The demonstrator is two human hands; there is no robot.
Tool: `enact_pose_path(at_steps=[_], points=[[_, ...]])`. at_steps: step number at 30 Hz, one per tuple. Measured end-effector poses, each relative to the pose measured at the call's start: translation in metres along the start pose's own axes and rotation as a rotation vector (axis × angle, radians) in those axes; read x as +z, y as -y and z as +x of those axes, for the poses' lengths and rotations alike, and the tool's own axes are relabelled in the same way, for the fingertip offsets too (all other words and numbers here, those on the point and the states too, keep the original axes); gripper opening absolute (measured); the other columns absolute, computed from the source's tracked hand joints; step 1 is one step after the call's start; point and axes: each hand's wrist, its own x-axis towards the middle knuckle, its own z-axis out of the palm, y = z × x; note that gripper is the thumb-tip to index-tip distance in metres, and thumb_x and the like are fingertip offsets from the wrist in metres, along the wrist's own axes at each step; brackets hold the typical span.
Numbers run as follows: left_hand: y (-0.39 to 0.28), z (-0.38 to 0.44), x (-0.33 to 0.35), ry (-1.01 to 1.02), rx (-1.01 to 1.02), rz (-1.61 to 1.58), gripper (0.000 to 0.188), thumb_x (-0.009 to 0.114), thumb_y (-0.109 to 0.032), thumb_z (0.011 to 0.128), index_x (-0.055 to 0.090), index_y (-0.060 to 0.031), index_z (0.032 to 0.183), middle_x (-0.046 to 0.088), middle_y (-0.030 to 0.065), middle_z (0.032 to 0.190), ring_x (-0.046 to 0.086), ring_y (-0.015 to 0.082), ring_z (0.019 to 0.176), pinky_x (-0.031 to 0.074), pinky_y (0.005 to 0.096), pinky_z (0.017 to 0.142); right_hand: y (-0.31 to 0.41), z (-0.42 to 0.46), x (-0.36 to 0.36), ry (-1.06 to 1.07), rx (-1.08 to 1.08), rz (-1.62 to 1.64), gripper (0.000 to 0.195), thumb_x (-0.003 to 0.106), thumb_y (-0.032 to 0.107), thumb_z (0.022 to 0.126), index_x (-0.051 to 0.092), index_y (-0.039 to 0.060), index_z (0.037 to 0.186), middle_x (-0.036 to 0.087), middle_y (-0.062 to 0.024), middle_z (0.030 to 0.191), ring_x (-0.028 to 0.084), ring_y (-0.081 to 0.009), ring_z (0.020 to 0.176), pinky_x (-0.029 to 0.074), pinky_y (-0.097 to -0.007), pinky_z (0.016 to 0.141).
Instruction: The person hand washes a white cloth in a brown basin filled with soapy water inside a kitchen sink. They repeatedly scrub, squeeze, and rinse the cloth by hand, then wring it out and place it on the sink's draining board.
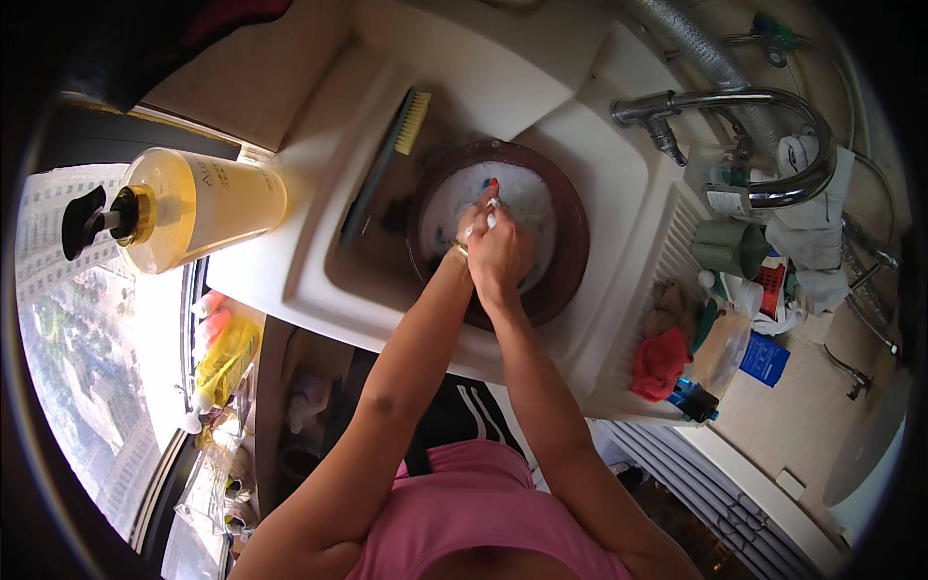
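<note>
A dark reddish-brown basin (pixel 573 232) holding white suds (pixel 522 185) stands in the pale laundry sink (pixel 616 174). Over the suds my two hands are pressed together, foam on their fingers. My left hand (pixel 475 217), with a gold-coloured bracelet at the wrist, lies partly behind my right hand (pixel 504 250), whose fingers are bent. Whether anything is between the palms is hidden. Left of the basin, a long-handled brush (pixel 412 123) with yellow bristles leans in the sink.
A large pump bottle of yellow liquid (pixel 232 203) stands at the sink's left edge, beside a window. A chrome faucet (pixel 725 98) arches at the right. On the ribbed ledge are a green cup (pixel 728 248), a red cloth (pixel 661 364) and a blue bottle (pixel 692 400).
</note>
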Motion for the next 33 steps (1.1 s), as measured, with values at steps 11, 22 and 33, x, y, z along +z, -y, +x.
enact_pose_path(at_steps=[11, 22, 33], points=[[0.001, -0.003, 0.013, -0.011, -0.011, -0.012, 0.022, 0.05, -0.031, 0.096, 0.056, -0.01, 0.094, 0.055, 0.002, 0.068, 0.051, 0.0165, 0.057, 0.042, 0.0295, 0.052, -0.012, 0.0, 0.002, -0.028, -0.074, 0.01, 0.032, 0.048, 0.029, 0.089, 0.065, 0.0014, 0.094, 0.065, -0.0212, 0.082, 0.063, -0.0395, 0.078, 0.05, -0.0453, 0.07], [0.004, -0.005, 0.025, 0.013, -0.015, 0.119, 0.026, 0.056, -0.034, 0.092, 0.054, -0.0122, 0.079, 0.053, -0.0014, 0.065, 0.05, 0.0134, 0.058, 0.04, 0.0256, 0.052, -0.021, -0.014, -0.003, -0.033, -0.116, -0.005, 0.024, 0.054, 0.026, 0.087, 0.061, 0.0032, 0.089, 0.065, -0.0174, 0.081, 0.063, -0.0366, 0.072, 0.05, -0.0454, 0.064], [-0.022, -0.001, 0.013, -0.691, 0.257, 0.269, 0.046, 0.06, -0.047, 0.087, 0.059, -0.0034, 0.102, 0.063, 0.0089, 0.097, 0.061, 0.0199, 0.086, 0.05, 0.0379, 0.075, -0.114, 0.111, 0.035, 0.343, 0.539, 0.874, 0.062, 0.056, 0.054, 0.086, 0.06, 0.0003, 0.117, 0.058, -0.0161, 0.118, 0.055, -0.0216, 0.107, 0.04, -0.0335, 0.093]])
